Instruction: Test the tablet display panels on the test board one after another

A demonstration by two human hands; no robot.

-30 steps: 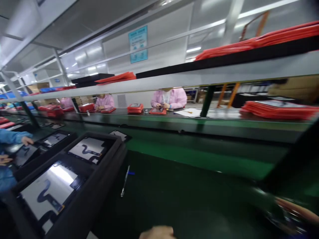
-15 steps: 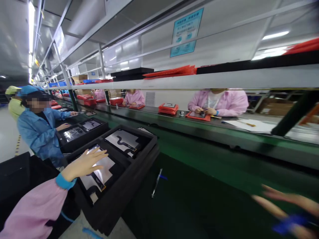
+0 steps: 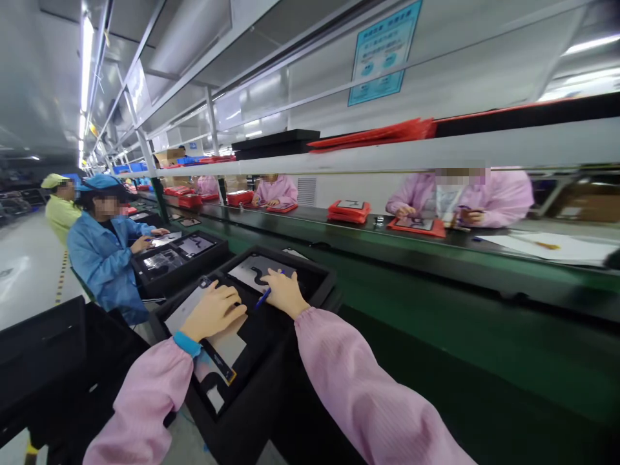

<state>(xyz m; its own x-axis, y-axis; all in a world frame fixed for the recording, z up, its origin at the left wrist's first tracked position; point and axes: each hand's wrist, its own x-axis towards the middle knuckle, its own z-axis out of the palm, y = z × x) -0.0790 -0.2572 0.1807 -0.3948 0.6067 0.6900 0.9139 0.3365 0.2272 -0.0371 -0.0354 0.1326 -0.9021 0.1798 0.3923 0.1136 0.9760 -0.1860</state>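
Observation:
My left hand (image 3: 216, 311) lies over a flat screen panel (image 3: 233, 349) in the near compartment of a black foam tray (image 3: 264, 336). Its fingers are stretched across the upper part of the panel, thumb apart. Over the tray's other compartment, my right hand (image 3: 285, 294) holds a slim blue pen (image 3: 263, 298) that slants down to the left. Beneath that hand sits a second screen panel (image 3: 247, 271) with a dark curved strip, partly covered by the fingers.
A co-worker in blue (image 3: 104, 245) works at another black tray (image 3: 179, 258) to the left. Across the green bench (image 3: 436, 303), a person in pink (image 3: 504, 194) handles a panel on red sheets. A shelf (image 3: 368, 158) runs above. Black trays (image 3: 43, 349) stand lower left.
My right hand has swung from the lower right to the tray. My left hand stays over the near panel. The pen seen on the mat earlier is out of sight.

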